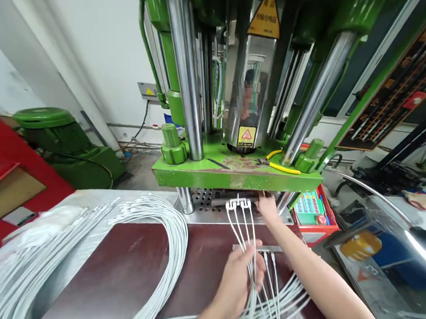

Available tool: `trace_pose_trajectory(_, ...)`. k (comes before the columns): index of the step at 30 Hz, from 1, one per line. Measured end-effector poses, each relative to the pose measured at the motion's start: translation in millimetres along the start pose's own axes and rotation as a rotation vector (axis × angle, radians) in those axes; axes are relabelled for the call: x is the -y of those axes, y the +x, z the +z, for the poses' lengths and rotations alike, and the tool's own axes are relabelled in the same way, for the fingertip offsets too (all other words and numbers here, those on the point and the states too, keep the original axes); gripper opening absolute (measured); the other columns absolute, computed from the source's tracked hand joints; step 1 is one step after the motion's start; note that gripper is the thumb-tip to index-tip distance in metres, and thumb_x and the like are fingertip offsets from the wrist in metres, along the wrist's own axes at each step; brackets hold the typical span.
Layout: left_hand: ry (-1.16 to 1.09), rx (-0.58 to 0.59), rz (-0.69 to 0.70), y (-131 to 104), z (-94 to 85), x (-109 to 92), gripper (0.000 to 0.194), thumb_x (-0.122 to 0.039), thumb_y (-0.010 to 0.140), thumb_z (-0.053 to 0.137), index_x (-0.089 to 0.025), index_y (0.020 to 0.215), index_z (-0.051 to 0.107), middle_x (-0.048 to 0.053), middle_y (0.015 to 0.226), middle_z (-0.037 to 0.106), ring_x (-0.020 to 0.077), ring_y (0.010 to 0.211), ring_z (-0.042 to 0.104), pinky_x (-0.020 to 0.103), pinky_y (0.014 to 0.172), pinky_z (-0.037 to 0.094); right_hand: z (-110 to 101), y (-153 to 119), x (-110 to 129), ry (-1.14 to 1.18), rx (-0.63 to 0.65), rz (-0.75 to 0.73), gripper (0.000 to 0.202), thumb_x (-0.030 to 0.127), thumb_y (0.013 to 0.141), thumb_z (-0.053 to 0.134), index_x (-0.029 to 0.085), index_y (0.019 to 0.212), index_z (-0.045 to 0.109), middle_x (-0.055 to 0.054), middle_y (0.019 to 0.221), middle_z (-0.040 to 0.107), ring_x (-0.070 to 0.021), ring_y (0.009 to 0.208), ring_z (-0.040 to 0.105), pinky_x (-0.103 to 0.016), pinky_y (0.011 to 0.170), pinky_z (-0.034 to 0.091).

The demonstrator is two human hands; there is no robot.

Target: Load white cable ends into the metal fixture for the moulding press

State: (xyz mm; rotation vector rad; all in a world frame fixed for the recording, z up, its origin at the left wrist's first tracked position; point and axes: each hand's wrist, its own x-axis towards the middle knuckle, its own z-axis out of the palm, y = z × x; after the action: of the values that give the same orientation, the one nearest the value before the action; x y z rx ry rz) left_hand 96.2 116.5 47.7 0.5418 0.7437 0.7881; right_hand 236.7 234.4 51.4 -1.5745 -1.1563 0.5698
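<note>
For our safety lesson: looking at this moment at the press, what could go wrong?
1. The right hand reaches under the green platen; it might be crushed if the press closed.
2. The left hand grips several cables; a tug could shift their ends in the mould.

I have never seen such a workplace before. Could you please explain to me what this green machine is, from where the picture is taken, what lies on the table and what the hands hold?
The picture comes from a camera on the worker's head, looking forward and down at both hands. The green machine is a vertical press with shiny steel columns and yellow warning signs. The left hand grips a few white cables whose ends sit in a row at the press opening. The right hand reaches under the green plate, next to those ends; what it touches is hidden. On the brown table lies a big bundle of white cables, looped to the left. A red box stands to the right.
</note>
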Motion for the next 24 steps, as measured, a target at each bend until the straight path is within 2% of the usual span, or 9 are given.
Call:
trace_pose_trajectory(2, 0.044, -0.041, 0.035, -24, -0.4, 20, 0.039, -0.051, 0.076, 0.062, -0.018, 0.096, 0.060, 0.001, 0.060, 0.058, 0.0151, 0.046, 0.052, 0.026, 0.041, 0.034, -15, -34, -5, 0.053, 0.017, 0.080, 0.053, 0.053, 0.094, 0.035, 0.011, 0.082, 0.064, 0.003, 0.052, 0.047, -0.0071, 0.040, 0.041, -0.019, 0.039, 0.034)
trace_pose_trajectory(4, 0.041, -0.136, 0.177, -39, -6.3, 25, 0.045, -0.058, 0.076, 0.058, -0.020, 0.099, 0.060, -0.001, 0.058, 0.055, 0.0141, 0.048, 0.051, 0.025, 0.041, 0.034, -32, -69, -5, 0.135, 0.034, 0.143, 0.059, 0.060, 0.090, 0.033, 0.012, 0.078, 0.065, 0.005, 0.047, 0.039, -0.0066, 0.037, 0.034, -0.019, 0.037, 0.027)
trace_pose_trajectory(7, -0.034, -0.286, 0.369, -44, -17.4, 10, 0.048, -0.061, 0.080, 0.051, -0.017, 0.097, 0.063, -0.004, 0.052, 0.049, 0.0084, 0.043, 0.040, 0.020, 0.039, 0.030, -55, -111, 7, 0.217, 0.061, 0.125, 0.053, 0.059, 0.089, 0.040, 0.014, 0.079, 0.067, 0.005, 0.051, 0.041, -0.0068, 0.042, 0.038, -0.018, 0.041, 0.031)
trace_pose_trajectory(10, 0.011, -0.362, 0.407, -46, -19.9, -6, 0.037, -0.050, 0.075, 0.065, -0.013, 0.076, 0.066, -0.004, 0.051, 0.048, 0.0044, 0.043, 0.036, 0.015, 0.037, 0.026, -71, -138, 24, 0.199, 0.066, 0.079, 0.049, 0.055, 0.091, 0.039, 0.015, 0.084, 0.067, 0.003, 0.058, 0.046, -0.0075, 0.047, 0.043, -0.019, 0.045, 0.035)
trace_pose_trajectory(12, 0.029, -0.349, 0.405, -51, -15.9, -10, 0.035, -0.047, 0.073, 0.069, -0.012, 0.070, 0.066, -0.003, 0.054, 0.052, 0.0036, 0.043, 0.036, 0.014, 0.036, 0.025, -79, -148, 33, 0.187, 0.036, 0.062, 0.050, 0.054, 0.093, 0.036, 0.015, 0.087, 0.067, 0.001, 0.065, 0.051, -0.0084, 0.050, 0.046, -0.019, 0.046, 0.039)
trace_pose_trajectory(17, 0.012, -0.284, 0.429, -62, -4.4, -4, 0.037, -0.049, 0.075, 0.065, -0.013, 0.070, 0.069, -0.001, 0.062, 0.058, 0.0035, 0.043, 0.036, 0.015, 0.034, 0.027, -89, -157, 42, 0.194, 0.002, -0.001, 0.051, 0.053, 0.094, 0.033, 0.016, 0.088, 0.068, -0.002, 0.071, 0.054, -0.0111, 0.058, 0.050, -0.019, 0.048, 0.043)
trace_pose_trajectory(21, 0.081, -0.228, 0.460, -66, -3.3, -3, 0.036, -0.049, 0.076, 0.064, -0.013, 0.071, 0.069, -0.001, 0.059, 0.057, 0.0044, 0.044, 0.037, 0.016, 0.037, 0.027, -92, -160, 42, 0.205, -0.016, -0.008, 0.051, 0.053, 0.094, 0.033, 0.016, 0.087, 0.068, -0.003, 0.072, 0.055, -0.0121, 0.061, 0.052, -0.019, 0.048, 0.044)
trace_pose_trajectory(24, 0.185, -0.190, 0.459, -68, -3.5, -4, 0.036, -0.048, 0.078, 0.062, -0.013, 0.076, 0.070, -0.002, 0.048, 0.050, 0.0057, 0.043, 0.034, 0.018, 0.038, 0.023, -94, -160, 38, 0.207, -0.023, 0.009, 0.051, 0.053, 0.094, 0.033, 0.016, 0.088, 0.067, -0.003, 0.073, 0.057, -0.0123, 0.060, 0.053, -0.021, 0.048, 0.044)
